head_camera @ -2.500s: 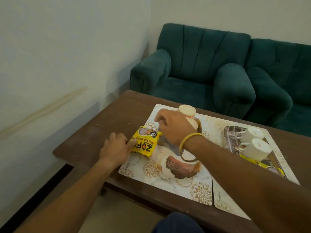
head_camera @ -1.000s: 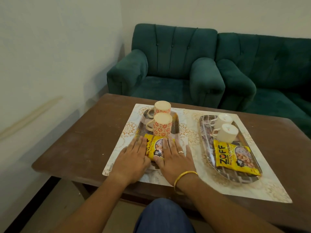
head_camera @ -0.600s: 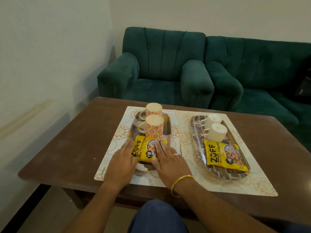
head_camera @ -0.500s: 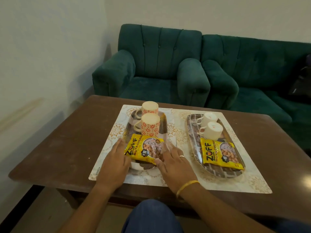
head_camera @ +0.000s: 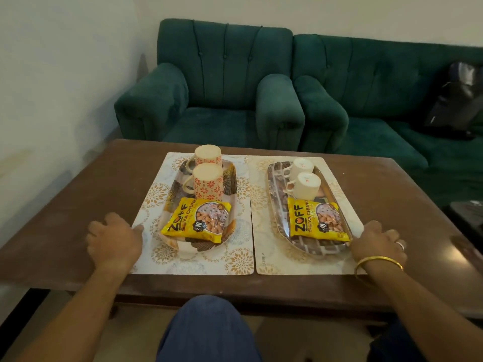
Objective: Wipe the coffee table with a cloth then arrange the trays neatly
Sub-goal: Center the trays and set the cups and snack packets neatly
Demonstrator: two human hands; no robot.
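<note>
Wooden table (head_camera: pixel 78 205), left hand (head_camera: pixel 115 240), right hand (head_camera: pixel 377 244) flanking placemats (head_camera: pixel 240 257)

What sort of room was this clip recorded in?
Probably a home living room: a green tufted armchair and matching sofa stand behind a low wooden coffee table laid with two serving trays.

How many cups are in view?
4. On the left leaf-patterned tray: two inverted orange-patterned mugs. On the right striped tray: two plain cream cups. None looks hidden.
</note>
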